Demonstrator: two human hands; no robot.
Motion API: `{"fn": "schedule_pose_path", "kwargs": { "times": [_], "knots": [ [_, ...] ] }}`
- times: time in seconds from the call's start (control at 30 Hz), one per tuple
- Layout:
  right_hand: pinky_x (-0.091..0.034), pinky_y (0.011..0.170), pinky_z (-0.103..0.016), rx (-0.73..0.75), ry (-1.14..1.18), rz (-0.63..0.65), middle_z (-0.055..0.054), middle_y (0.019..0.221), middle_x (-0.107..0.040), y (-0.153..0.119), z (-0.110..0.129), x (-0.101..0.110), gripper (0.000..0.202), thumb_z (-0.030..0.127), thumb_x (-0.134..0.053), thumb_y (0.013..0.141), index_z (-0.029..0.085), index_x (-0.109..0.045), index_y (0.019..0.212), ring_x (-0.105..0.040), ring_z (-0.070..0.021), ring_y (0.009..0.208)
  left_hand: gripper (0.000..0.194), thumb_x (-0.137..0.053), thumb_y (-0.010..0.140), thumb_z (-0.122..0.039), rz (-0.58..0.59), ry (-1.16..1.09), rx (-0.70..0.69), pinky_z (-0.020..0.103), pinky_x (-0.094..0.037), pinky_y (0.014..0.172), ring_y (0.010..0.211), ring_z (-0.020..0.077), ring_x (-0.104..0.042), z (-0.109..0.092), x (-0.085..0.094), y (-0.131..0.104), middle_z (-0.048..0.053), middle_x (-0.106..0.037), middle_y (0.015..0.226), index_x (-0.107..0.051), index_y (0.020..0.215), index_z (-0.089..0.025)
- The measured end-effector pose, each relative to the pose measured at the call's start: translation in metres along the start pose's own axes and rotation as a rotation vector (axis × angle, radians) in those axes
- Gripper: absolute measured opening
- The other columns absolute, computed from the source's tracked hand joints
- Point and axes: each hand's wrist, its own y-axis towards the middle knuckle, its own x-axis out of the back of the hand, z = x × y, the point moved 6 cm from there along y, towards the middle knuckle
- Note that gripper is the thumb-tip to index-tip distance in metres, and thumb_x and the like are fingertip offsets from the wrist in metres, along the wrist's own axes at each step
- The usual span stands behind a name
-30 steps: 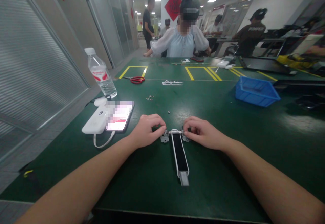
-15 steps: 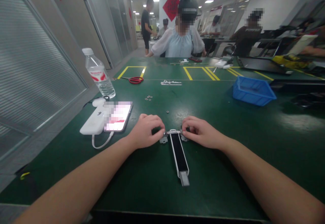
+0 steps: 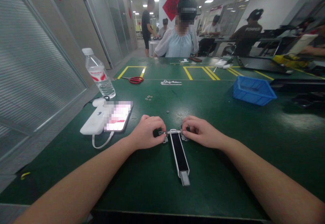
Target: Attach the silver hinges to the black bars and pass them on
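Observation:
A long black part with a white frame (image 3: 179,153) lies on the green table, a grey metal tab (image 3: 185,178) sticking out of its near end. Across its far end runs a thin metal rod (image 3: 174,132) with a small metal bracket at each side. My left hand (image 3: 149,132) is closed in a pinch on the left bracket (image 3: 166,140), which the fingertips partly cover. At the other side, my right hand (image 3: 200,131) pinches the rod's right end by the right bracket (image 3: 185,138). Just beyond the hands sits a small nut-like piece (image 3: 168,111).
Several small metal pieces (image 3: 148,97) lie farther out, with red-handled scissors (image 3: 135,80) and white strips (image 3: 171,82) behind. To the left are a water bottle (image 3: 99,75), a white power bank (image 3: 93,120) and a phone (image 3: 120,115). A blue bin (image 3: 254,90) stands right. A person sits opposite.
The left bracket has turned in my left fingers, which have shifted slightly right. My right hand and the long part hold nearly still. The person opposite has drawn an arm in.

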Motion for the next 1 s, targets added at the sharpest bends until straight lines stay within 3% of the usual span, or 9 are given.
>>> {"fn": "schedule_pose_path", "kwargs": {
  "times": [0.47, 0.77, 1.0],
  "knots": [
    [-0.045, 0.06, -0.026, 0.001, -0.006, 0.001, -0.006, 0.1, -0.055, 0.0004, 0.0007, 0.0001, 0.009, 0.023, -0.057, 0.085, 0.017, -0.061, 0.081, -0.05, -0.0074, 0.06, 0.023, -0.042, 0.093, -0.026, 0.034, 0.026, 0.044, 0.033, -0.03, 0.079, 0.084, 0.0157, -0.058, 0.0016, -0.0035, 0.0026, 0.0, -0.065, 0.087, -0.06, 0.08, -0.018],
    [-0.045, 0.06, -0.026, 0.0, -0.011, 0.002, -0.005, 0.102, -0.056, -0.0002, 0.0004, 0.0003, 0.009, 0.024, -0.057, 0.086, 0.017, -0.061, 0.082, -0.05, -0.0076, 0.062, 0.019, -0.046, 0.091, -0.025, 0.024, 0.115, -0.052, 0.034, -0.027, 0.079, 0.089, 0.0159, -0.058, -0.0054, -0.0009, 0.0014, 0.0, -0.066, 0.09, -0.062, 0.083, -0.019],
    [-0.046, 0.061, -0.026, -0.002, -0.01, 0.0, -0.005, 0.102, -0.057, -0.0002, 0.0011, 0.0008, 0.008, 0.023, -0.057, 0.086, 0.018, -0.061, 0.082, -0.051, -0.0081, 0.063, 0.016, -0.048, 0.089, -0.026, 0.017, 0.114, -0.047, 0.034, -0.027, 0.079, 0.088, 0.0161, -0.058, -0.0065, 0.0016, 0.0013, 0.0, -0.066, 0.09, -0.061, 0.083, -0.019]
  ]
}}
